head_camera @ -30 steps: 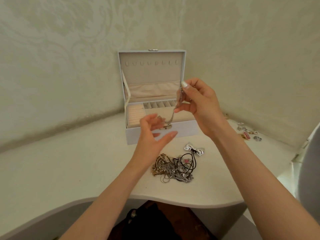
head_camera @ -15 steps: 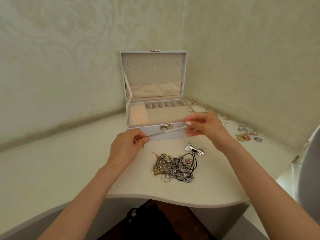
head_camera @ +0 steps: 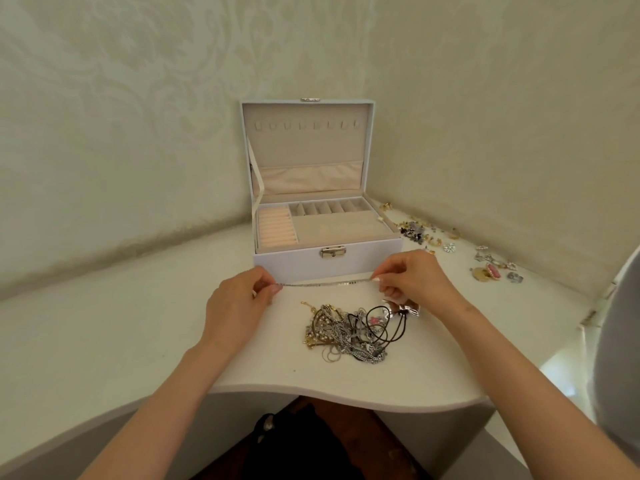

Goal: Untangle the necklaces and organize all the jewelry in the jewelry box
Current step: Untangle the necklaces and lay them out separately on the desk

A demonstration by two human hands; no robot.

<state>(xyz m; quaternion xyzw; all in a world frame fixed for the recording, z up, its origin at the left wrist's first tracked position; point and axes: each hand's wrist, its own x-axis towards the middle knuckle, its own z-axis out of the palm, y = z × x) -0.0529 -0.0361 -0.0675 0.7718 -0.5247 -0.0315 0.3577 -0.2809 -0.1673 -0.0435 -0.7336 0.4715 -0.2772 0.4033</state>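
Note:
A thin silver chain (head_camera: 325,283) is stretched straight and level in front of the jewelry box. My left hand (head_camera: 239,303) pinches its left end and my right hand (head_camera: 412,280) pinches its right end. The white jewelry box (head_camera: 367,259) stands open behind them, lid upright, with a ring-roll section at the left and small compartments at the back. A tangled heap of necklaces (head_camera: 346,332), gold, silver and black cord, lies on the table just below the chain. A silver bow pendant (head_camera: 410,310) peeks out under my right hand.
Loose earrings and brooches (head_camera: 420,232) are scattered to the right of the box, with more pieces, one pink (head_camera: 491,270), further right. The white table's curved front edge (head_camera: 311,393) runs below the heap. Walls close in behind and on the right.
The chain hung from my raised right hand in front of the box a second ago. Both hands came down and apart, and the chain is now pulled taut and lower, near the table.

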